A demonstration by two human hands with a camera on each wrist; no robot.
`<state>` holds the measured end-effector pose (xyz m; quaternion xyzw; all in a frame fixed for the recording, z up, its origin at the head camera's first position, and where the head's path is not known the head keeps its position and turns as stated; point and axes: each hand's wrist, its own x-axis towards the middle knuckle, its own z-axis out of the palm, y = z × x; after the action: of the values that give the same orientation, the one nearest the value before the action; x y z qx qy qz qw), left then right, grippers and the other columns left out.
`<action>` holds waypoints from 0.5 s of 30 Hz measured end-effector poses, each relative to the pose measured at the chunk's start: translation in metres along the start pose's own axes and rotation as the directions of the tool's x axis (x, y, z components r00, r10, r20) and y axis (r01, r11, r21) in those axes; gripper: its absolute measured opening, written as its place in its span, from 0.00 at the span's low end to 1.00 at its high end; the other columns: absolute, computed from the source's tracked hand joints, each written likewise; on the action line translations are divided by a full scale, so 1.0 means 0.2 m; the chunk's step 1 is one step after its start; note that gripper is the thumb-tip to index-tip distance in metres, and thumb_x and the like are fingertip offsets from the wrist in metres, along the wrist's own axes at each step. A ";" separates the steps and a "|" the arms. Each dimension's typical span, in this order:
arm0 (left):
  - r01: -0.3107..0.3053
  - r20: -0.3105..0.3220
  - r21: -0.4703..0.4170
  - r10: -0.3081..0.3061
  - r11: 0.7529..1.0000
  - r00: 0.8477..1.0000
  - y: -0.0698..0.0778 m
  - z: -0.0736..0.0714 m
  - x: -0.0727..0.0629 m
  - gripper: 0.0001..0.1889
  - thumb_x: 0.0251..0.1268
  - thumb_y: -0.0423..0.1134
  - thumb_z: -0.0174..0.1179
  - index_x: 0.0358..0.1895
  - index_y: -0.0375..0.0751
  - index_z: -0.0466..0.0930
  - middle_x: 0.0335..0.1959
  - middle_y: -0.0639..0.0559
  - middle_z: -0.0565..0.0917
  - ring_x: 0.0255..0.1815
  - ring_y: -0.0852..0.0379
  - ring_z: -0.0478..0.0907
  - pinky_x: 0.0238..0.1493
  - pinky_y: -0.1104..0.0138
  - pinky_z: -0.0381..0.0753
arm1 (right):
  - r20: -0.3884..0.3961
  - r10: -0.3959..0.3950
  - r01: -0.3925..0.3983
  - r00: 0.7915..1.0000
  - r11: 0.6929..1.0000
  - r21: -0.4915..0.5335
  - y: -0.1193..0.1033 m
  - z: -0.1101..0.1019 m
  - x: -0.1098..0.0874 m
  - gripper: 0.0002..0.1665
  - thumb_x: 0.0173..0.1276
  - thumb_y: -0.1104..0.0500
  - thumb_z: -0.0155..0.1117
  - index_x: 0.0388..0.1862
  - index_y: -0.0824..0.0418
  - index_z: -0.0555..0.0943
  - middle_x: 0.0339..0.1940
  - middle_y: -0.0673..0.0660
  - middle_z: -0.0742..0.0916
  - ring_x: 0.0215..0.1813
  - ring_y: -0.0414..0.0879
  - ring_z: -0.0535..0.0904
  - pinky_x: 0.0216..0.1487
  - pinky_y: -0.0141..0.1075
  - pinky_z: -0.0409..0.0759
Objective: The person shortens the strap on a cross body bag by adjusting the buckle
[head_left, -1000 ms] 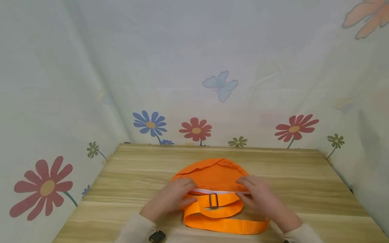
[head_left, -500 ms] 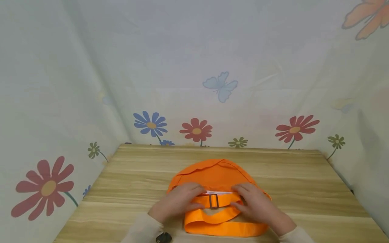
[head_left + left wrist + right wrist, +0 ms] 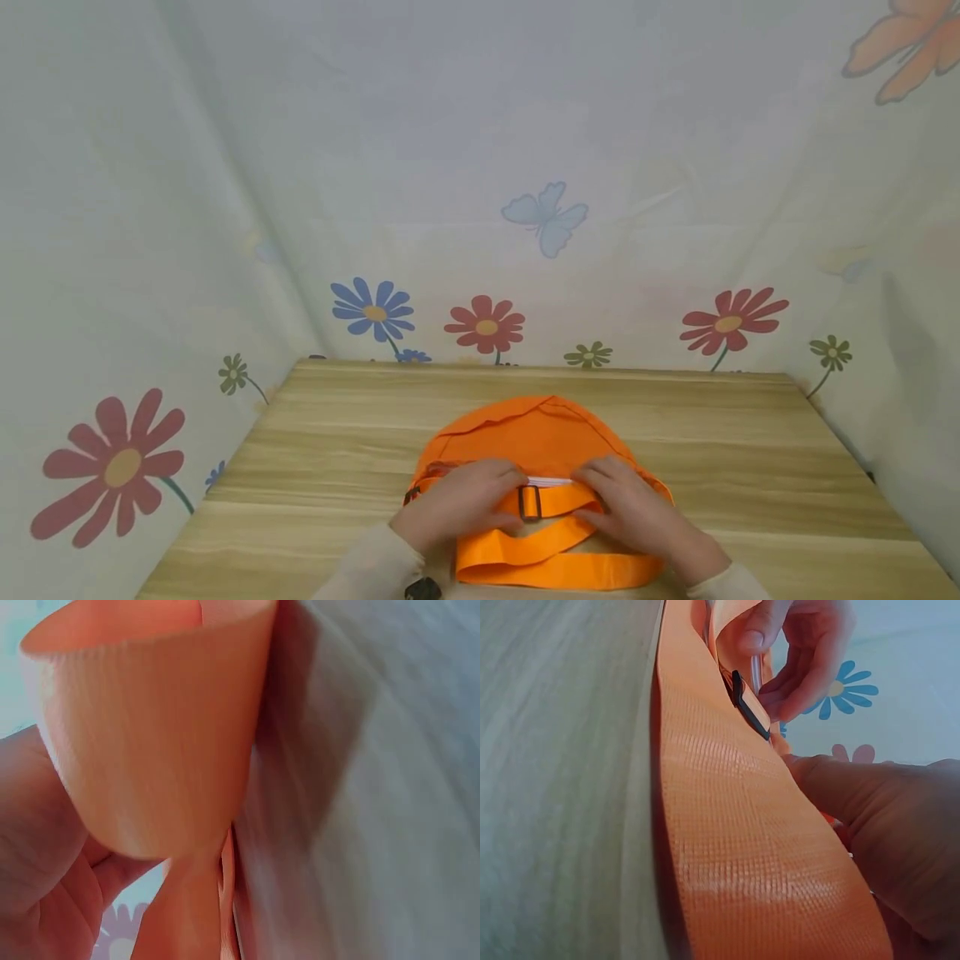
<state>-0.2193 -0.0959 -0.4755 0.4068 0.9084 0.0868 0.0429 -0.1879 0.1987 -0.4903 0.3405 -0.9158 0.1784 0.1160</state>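
An orange bag (image 3: 525, 433) lies on the table in the head view, a white zipper (image 3: 549, 481) running along its near edge. My left hand (image 3: 468, 500) grips that edge left of the middle. From the right, my right hand (image 3: 626, 504) holds the same edge, fingers over it and thumb on the near side. A short stretch of zipper shows between the hands. Below them an orange strap (image 3: 558, 571) lies in loops, threaded through a dark buckle (image 3: 529, 503). In the right wrist view, the strap (image 3: 742, 847) hides part of my grip.
The wood-grain table (image 3: 337, 417) reaches back to a pale cloth wall (image 3: 420, 167) printed with flowers and butterflies. A small black object (image 3: 423, 588) sits by the left sleeve. Another dark buckle (image 3: 412, 495) shows at the bag's left side.
Both hands have moved inward along the zipper edge, the left to the right and slightly nearer. The zipper stretch between them is shorter, and more of the bag's left side shows.
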 end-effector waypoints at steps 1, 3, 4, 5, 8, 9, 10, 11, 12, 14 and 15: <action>0.002 0.006 0.006 -0.002 1.000 1.000 0.00 0.00 0.01 0.29 0.72 0.63 0.67 0.67 0.52 0.82 0.59 0.61 0.85 0.58 0.61 0.81 0.65 0.65 0.84 | 0.003 -0.001 0.001 1.000 1.000 0.011 0.00 0.00 0.00 0.24 0.71 0.50 0.78 0.61 0.57 0.85 0.57 0.49 0.86 0.55 0.44 0.80 0.57 0.44 0.86; 0.003 0.015 0.015 -0.003 1.000 1.000 0.01 0.00 0.02 0.28 0.73 0.63 0.67 0.66 0.52 0.83 0.57 0.61 0.85 0.56 0.61 0.81 0.63 0.66 0.85 | 0.010 0.003 -0.004 1.000 0.999 0.033 0.01 0.01 0.00 0.23 0.71 0.51 0.78 0.61 0.56 0.85 0.57 0.48 0.85 0.55 0.43 0.79 0.58 0.44 0.86; 0.000 0.014 0.024 0.000 1.000 1.000 0.01 0.00 0.02 0.27 0.73 0.63 0.67 0.66 0.51 0.83 0.56 0.61 0.85 0.54 0.61 0.81 0.62 0.66 0.85 | 0.014 0.006 -0.007 1.000 0.999 0.043 0.01 0.01 0.00 0.23 0.71 0.52 0.78 0.61 0.56 0.85 0.57 0.47 0.85 0.56 0.42 0.79 0.58 0.43 0.86; -0.004 0.015 0.032 0.003 0.999 1.000 0.02 0.01 0.02 0.27 0.73 0.62 0.67 0.65 0.51 0.83 0.55 0.60 0.85 0.54 0.61 0.81 0.61 0.66 0.85 | 0.017 0.008 -0.009 1.000 0.999 0.053 0.01 0.01 0.00 0.22 0.71 0.52 0.78 0.61 0.55 0.85 0.57 0.47 0.85 0.56 0.42 0.79 0.58 0.43 0.86; -0.018 0.006 0.057 0.018 0.998 1.000 0.02 0.01 0.03 0.25 0.73 0.62 0.67 0.63 0.51 0.84 0.53 0.60 0.85 0.52 0.61 0.80 0.58 0.68 0.84 | 0.017 -0.003 0.002 1.000 0.996 0.085 0.01 0.01 0.00 0.21 0.72 0.53 0.78 0.60 0.55 0.85 0.56 0.46 0.85 0.55 0.42 0.78 0.56 0.41 0.85; -0.020 0.003 0.063 0.020 0.998 1.000 0.02 0.01 0.04 0.25 0.73 0.62 0.67 0.62 0.51 0.85 0.53 0.60 0.85 0.52 0.61 0.80 0.58 0.68 0.84 | 0.017 -0.008 0.006 1.000 0.995 0.097 0.01 0.01 0.00 0.20 0.72 0.53 0.77 0.60 0.55 0.85 0.56 0.46 0.85 0.55 0.42 0.78 0.56 0.40 0.85; -0.021 0.000 0.068 0.022 0.997 1.000 0.02 0.01 0.04 0.25 0.73 0.62 0.67 0.62 0.51 0.85 0.53 0.60 0.85 0.52 0.61 0.80 0.58 0.68 0.84 | 0.014 -0.013 0.011 1.000 0.994 0.110 0.01 0.01 0.00 0.20 0.73 0.53 0.77 0.60 0.55 0.85 0.56 0.46 0.84 0.55 0.42 0.78 0.55 0.40 0.85; -0.021 -0.002 0.070 0.021 0.997 1.000 0.03 0.01 0.04 0.25 0.73 0.62 0.67 0.62 0.52 0.85 0.53 0.61 0.85 0.52 0.62 0.79 0.57 0.68 0.84 | 0.014 -0.016 0.014 1.000 0.992 0.126 0.00 0.01 0.00 0.20 0.73 0.53 0.77 0.60 0.55 0.85 0.56 0.47 0.84 0.54 0.41 0.79 0.54 0.39 0.86; -0.020 -0.002 0.072 0.020 0.997 1.000 0.03 0.02 0.04 0.25 0.73 0.63 0.68 0.62 0.52 0.85 0.52 0.61 0.84 0.51 0.62 0.79 0.56 0.69 0.84 | 0.016 -0.014 0.012 1.000 0.990 0.142 0.00 0.00 0.00 0.20 0.73 0.52 0.77 0.60 0.55 0.85 0.56 0.47 0.84 0.53 0.41 0.79 0.53 0.38 0.85; -0.019 0.000 0.073 0.019 0.997 1.000 0.03 0.02 0.04 0.25 0.72 0.63 0.68 0.61 0.52 0.85 0.52 0.61 0.84 0.50 0.62 0.78 0.55 0.70 0.84 | 0.023 -0.003 -0.001 1.000 0.985 0.174 -0.01 0.00 0.00 0.20 0.73 0.53 0.77 0.60 0.56 0.85 0.55 0.47 0.84 0.50 0.38 0.78 0.50 0.35 0.85; -0.019 0.001 0.071 0.019 0.997 1.000 0.03 0.02 0.04 0.25 0.72 0.63 0.68 0.61 0.52 0.85 0.51 0.61 0.83 0.49 0.62 0.78 0.55 0.70 0.84 | 0.027 0.009 -0.014 1.000 0.982 0.188 -0.01 -0.01 0.01 0.20 0.73 0.53 0.77 0.60 0.56 0.85 0.55 0.47 0.84 0.48 0.36 0.77 0.48 0.34 0.84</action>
<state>-0.2200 -0.0847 -0.4774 0.4166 0.9070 0.0547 0.0279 -0.1869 0.1969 -0.4883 0.3470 -0.8983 0.2602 0.0703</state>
